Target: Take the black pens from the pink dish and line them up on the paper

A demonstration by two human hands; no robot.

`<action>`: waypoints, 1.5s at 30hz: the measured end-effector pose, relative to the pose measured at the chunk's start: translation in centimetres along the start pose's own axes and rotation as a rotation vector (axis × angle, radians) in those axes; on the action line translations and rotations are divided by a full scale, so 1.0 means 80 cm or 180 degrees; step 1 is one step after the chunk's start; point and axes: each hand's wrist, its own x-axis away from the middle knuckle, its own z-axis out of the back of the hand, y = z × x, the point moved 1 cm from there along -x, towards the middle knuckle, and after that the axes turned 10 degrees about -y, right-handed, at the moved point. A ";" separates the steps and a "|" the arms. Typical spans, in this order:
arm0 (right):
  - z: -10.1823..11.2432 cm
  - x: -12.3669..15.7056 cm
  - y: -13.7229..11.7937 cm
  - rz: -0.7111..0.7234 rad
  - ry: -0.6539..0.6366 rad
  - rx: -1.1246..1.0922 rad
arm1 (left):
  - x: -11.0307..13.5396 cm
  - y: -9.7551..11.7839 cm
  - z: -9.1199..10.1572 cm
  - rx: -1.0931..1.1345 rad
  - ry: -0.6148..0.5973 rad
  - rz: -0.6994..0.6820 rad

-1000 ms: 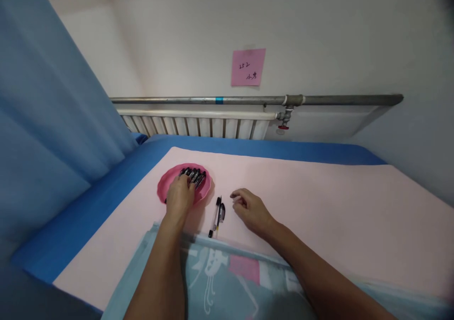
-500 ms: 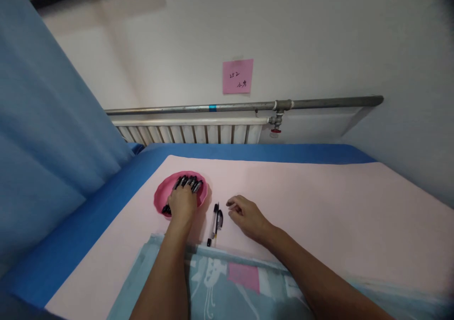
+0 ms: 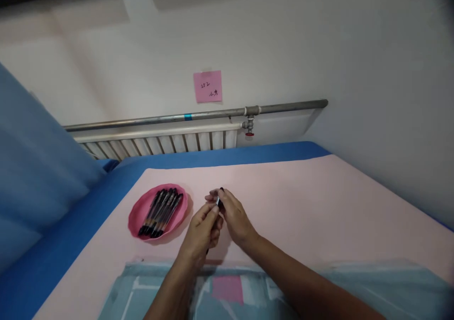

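Note:
Both my hands meet above the pink table cover, just right of a pink scalloped dish (image 3: 132, 212). My left hand (image 3: 203, 230) is closed round a pen (image 3: 207, 251), whose dark lower end sticks out below the fingers; most of its barrel is hidden. My right hand (image 3: 234, 216) pinches the black pen cap (image 3: 222, 189) at the upper end. Whether the cap is fully seated, the fingers hide. Several black-capped clear pens (image 3: 161, 213) lie side by side, slanted, in the dish.
The pink cover (image 3: 283, 206) lies over a blue surface (image 3: 220, 155). A light blue patterned cloth (image 3: 142, 291) is along the near edge. Behind are a white radiator (image 3: 170, 142), a metal pipe (image 3: 156, 120) and a red valve (image 3: 249, 134). A blue curtain (image 3: 31, 168) hangs at left.
My left hand has left the dish and come right to my right hand. The pen and cap that lay on the cover are now in my hands. The view has shifted right.

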 end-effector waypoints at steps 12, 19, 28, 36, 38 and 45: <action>0.005 -0.002 0.009 -0.0129 0.0357 0.0290 | -0.001 -0.009 -0.010 0.0110 0.0054 0.0513; 0.032 -0.022 -0.003 0.0101 0.0745 -0.0495 | -0.002 -0.012 0.000 -0.0350 -0.0108 0.0576; 0.030 -0.018 -0.002 -0.0312 0.0025 -0.0271 | -0.003 -0.005 0.004 -0.0147 0.0248 0.0138; 0.022 -0.016 0.002 -0.0231 0.0040 -0.0082 | -0.007 -0.009 0.006 -0.0692 0.0532 -0.0074; 0.023 -0.017 -0.001 -0.0322 -0.0021 -0.0223 | -0.006 -0.008 0.005 -0.0555 0.0506 0.0013; 0.019 -0.014 -0.005 -0.0574 -0.0218 -0.0619 | -0.003 -0.004 0.002 -0.0157 0.0346 0.0194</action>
